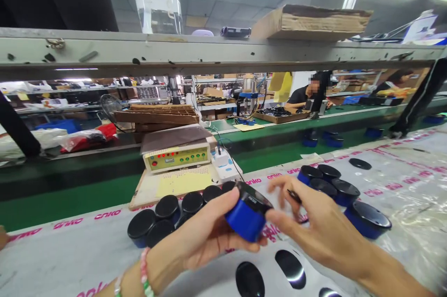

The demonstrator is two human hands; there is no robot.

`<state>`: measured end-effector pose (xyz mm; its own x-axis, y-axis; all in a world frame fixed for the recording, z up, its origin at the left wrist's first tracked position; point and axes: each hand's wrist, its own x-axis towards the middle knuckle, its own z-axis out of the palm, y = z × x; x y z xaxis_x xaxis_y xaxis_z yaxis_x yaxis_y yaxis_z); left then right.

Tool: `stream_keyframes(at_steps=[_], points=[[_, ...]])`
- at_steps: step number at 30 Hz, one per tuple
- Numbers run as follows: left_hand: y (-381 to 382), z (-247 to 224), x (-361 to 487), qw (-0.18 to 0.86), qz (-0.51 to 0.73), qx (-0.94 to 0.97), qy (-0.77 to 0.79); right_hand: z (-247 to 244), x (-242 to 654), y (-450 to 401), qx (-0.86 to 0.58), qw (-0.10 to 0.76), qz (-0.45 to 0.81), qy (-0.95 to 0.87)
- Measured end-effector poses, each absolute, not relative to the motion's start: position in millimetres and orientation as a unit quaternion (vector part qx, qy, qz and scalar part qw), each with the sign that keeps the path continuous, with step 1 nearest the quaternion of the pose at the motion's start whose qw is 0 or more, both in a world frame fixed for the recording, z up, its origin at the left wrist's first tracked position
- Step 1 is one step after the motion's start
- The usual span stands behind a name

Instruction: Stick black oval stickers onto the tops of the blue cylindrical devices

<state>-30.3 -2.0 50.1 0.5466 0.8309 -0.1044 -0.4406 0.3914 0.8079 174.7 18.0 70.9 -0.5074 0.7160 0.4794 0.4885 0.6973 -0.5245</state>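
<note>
My left hand [213,232] holds a round blue device with a black top [248,213], tilted above the table. My right hand [310,222] is just right of it, fingers curled, with a small dark item [294,196] between them; the thumb is close to the device's right edge. Below the hands lies a white sheet [272,283] bearing black oval discs [250,279]. Several similar blue-and-black devices [168,207] stand at the left, and more [323,187] are grouped at the right. One device [368,219] sits nearer, beside my right wrist.
A control box [178,156] with a white power adapter [222,162] stands behind the left group. A loose black disc [360,164] lies at the back right. A green conveyor [265,157] runs behind the plastic-covered table; a shelf [195,51] crosses above. People sit beyond.
</note>
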Motion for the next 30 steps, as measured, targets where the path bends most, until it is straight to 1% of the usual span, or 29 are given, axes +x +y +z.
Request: stream_keyframes(at_steps=[2, 4, 7, 9, 11, 18, 23, 25, 27, 30], points=[[-9.1, 49.1, -43.7, 0.769, 0.464, 0.346, 0.273, 73.3, 168.5, 10.3, -0.348, 0.365, 0.125, -0.854], [-16.4, 48.9, -53.8, 0.747, 0.491, 0.350, 0.280, 73.9, 162.5, 1.9, -0.313, 0.363, 0.108, -0.871], [-26.0, 50.2, -60.2, 0.719, 0.494, 0.405, 0.274, 72.7, 150.8, -8.8, -0.257, 0.347, 0.083, -0.898], [-30.7, 51.0, -61.6, 0.692, 0.500, 0.442, 0.275, 70.8, 143.1, -11.8, -0.246, 0.341, 0.074, -0.904], [-34.2, 51.1, -62.9, 0.665, 0.502, 0.472, 0.288, 69.0, 138.2, -11.7, -0.253, 0.331, 0.074, -0.906], [-44.4, 56.3, -68.9, 0.529, 0.502, 0.584, 0.357, 73.0, 141.4, -11.9, -0.288, 0.234, 0.146, -0.917], [-54.5, 54.9, -72.0, 0.420, 0.470, 0.662, 0.406, 72.2, 142.4, -15.7, -0.313, 0.213, 0.126, -0.917], [-57.5, 52.7, -74.4, 0.363, 0.442, 0.697, 0.433, 69.0, 141.7, -14.3, -0.314, 0.214, 0.126, -0.916], [-59.0, 52.4, -76.5, 0.270, 0.410, 0.749, 0.446, 63.6, 140.0, -10.3, -0.305, 0.211, 0.160, -0.915], [-60.3, 56.6, -76.6, 0.039, 0.368, 0.821, 0.435, 52.1, 135.2, -2.6, -0.284, 0.217, 0.224, -0.907]])
